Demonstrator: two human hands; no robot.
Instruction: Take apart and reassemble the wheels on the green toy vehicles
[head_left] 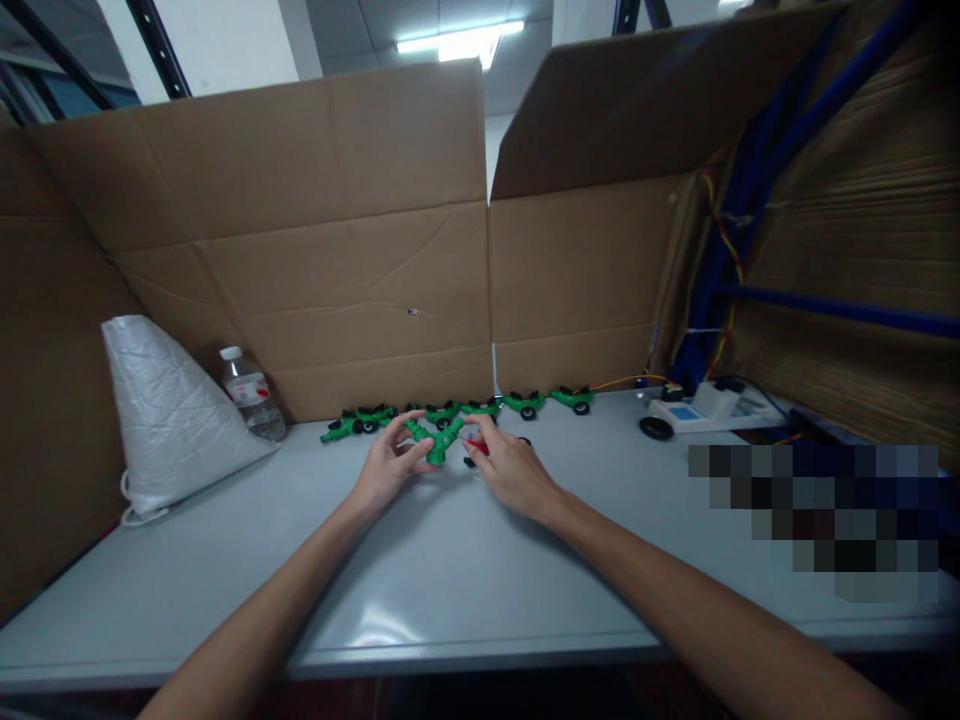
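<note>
Over the middle of the table, my left hand grips a green Y-shaped plastic toy part by its left side, between thumb and fingers. My right hand is closed, its index fingertip at the end of the part's right arm. Between the fingers of my right hand shows a small red object, its kind too small to make out. Small black pieces by that hand are partly hidden. Behind both hands, several green toy vehicles with black wheels stand in a row, some partly covered by my fingers.
The grey-white table has cardboard walls around it. At left stand a silvery padded bag and a water bottle. A white power strip with cables lies at right, beside a blue metal frame.
</note>
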